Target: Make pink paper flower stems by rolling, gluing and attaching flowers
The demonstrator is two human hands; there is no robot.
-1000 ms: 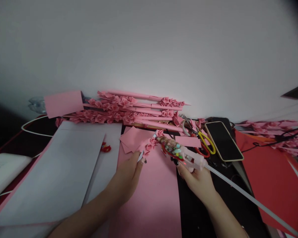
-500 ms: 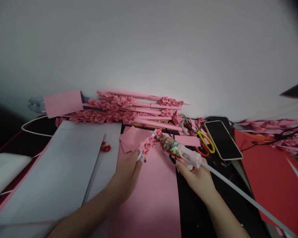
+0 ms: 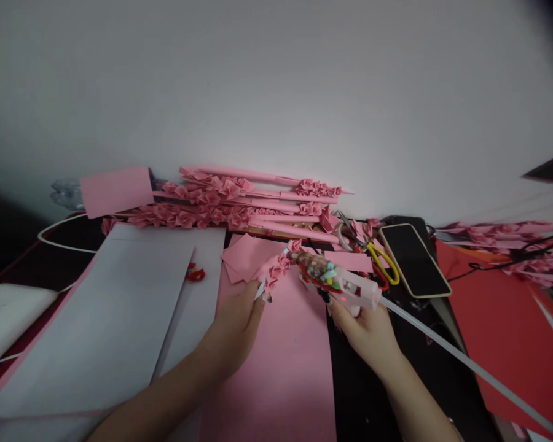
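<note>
Flowered stem: pink paper blooms [image 3: 278, 269] on a thin pale stem, held up at the left hand's fingertips, in front of the right hand.
Left hand [image 3: 235, 325]: closed in a narrow pinch, thumb and fingers on the stem's near end.
Right hand [image 3: 366, 334]: wrapped under a pale pink glue gun [image 3: 357, 290]; can't tell from here if the trigger is pressed.
Gun tip: pointed at the blooms, very close; contact unclear.
Stem handling: looks like paper, so likely very light; fairly stiff lengthwise, petals easily crushed. Best grip: bare near end, off the blooms.
Gun handling: hard shell, probably modest weight, front likely hot; take it by the handle. The long glue stick [image 3: 456, 350] trailing behind could snag.
Worktop [image 3: 359, 393]: dark, showing below the right hand; pink sheet [image 3: 281, 362] between the hands, white sheets [image 3: 101, 319] left of the left hand.
Beyond hands: more pink flowered stems [image 3: 216, 215] piled against a plain grey wall [image 3: 276, 92].
Past right hand: yellow-handled scissors [image 3: 371, 249], phone [image 3: 415, 261], then red sheet [image 3: 511, 331] farther right.
Light: dim.
</note>
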